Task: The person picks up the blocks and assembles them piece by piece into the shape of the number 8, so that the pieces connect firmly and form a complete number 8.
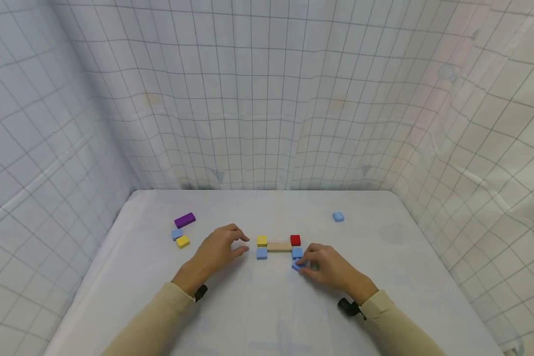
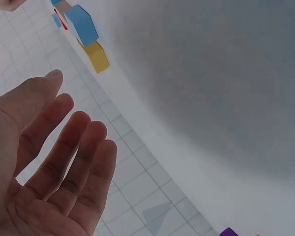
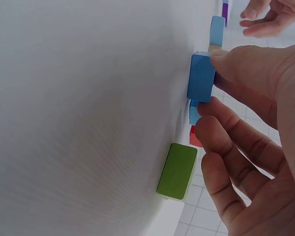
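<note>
My right hand [image 1: 329,267] pinches a blue block [image 3: 201,77] between thumb and fingertips, just on the near side of another blue block [image 1: 297,253]. Behind that one lies a red block [image 1: 295,240]. A light wooden strip [image 1: 279,247] runs left from this pair to a yellow block [image 1: 261,241] and a blue block [image 1: 261,253]. Left of those two hovers my left hand [image 1: 215,252], fingers loosely bent and holding nothing. A green block [image 3: 177,171] stands near the right hand's fingers in the right wrist view; the hand mostly hides it from the head view.
On the white table [image 1: 231,316], a purple block [image 1: 184,220], a blue block [image 1: 177,234] and a yellow block [image 1: 183,241] lie at the back left. One light blue block [image 1: 338,216] lies at the back right. Gridded white curtains [image 1: 267,99] surround the table's back and sides.
</note>
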Motion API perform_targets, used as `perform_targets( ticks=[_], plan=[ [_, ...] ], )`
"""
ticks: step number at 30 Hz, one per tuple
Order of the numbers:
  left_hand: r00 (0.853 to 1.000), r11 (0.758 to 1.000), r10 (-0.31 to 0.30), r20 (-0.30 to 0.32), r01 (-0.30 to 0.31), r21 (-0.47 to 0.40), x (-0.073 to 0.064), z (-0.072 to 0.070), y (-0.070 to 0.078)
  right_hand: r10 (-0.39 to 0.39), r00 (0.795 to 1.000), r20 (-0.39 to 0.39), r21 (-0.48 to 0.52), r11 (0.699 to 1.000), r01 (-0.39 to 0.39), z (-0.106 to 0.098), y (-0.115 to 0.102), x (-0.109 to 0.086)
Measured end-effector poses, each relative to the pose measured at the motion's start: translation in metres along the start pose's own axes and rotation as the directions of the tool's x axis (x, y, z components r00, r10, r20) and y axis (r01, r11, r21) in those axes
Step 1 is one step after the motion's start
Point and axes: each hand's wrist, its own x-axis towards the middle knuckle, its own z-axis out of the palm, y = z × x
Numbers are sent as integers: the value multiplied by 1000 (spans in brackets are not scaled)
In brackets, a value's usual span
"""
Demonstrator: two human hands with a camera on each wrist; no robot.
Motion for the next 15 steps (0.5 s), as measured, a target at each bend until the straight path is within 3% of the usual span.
perform_targets(
  ticks=[7, 15],
  plan=[
    [997, 1000, -25, -74, 24, -13, -13, -17, -25, 11, 1000, 9, 10, 1000, -11, -1, 0, 1],
    [984, 991, -130, -125, 127, -28, -31, -34, -59, 0, 1000, 19, 17, 1000, 0, -1, 0, 2]
  ],
)
